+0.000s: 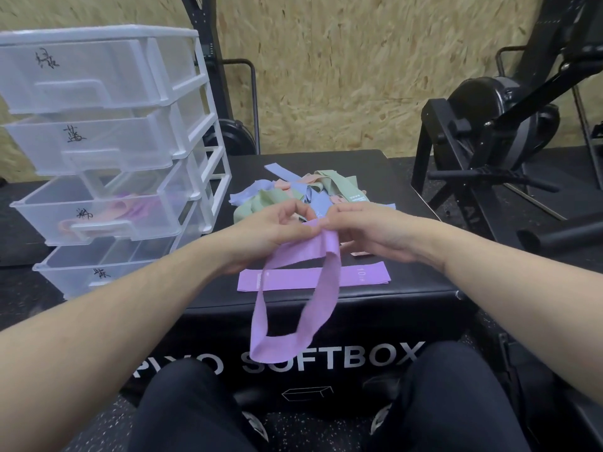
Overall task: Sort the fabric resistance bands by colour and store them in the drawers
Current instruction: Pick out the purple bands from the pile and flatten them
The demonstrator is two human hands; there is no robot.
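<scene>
My left hand (261, 230) and my right hand (368, 233) meet over the black soft box (375, 308), both pinching the top of a purple band (293, 324) whose loop hangs down over the box's front. A second purple band (359, 276) lies flat on the box just below my hands. Behind them sits a tangled pile of bands (303, 194) in green, blue and pink. At left stands a white drawer unit (208, 125) with clear labelled drawers pulled out; the third drawer (98, 210) holds pink and purple bands.
A black exercise machine (499, 125) stands at the right on the dark speckled floor. A chipboard wall runs behind. My knees in black trousers press close to the box's front. The bottom drawer (104, 265) sticks out furthest toward me.
</scene>
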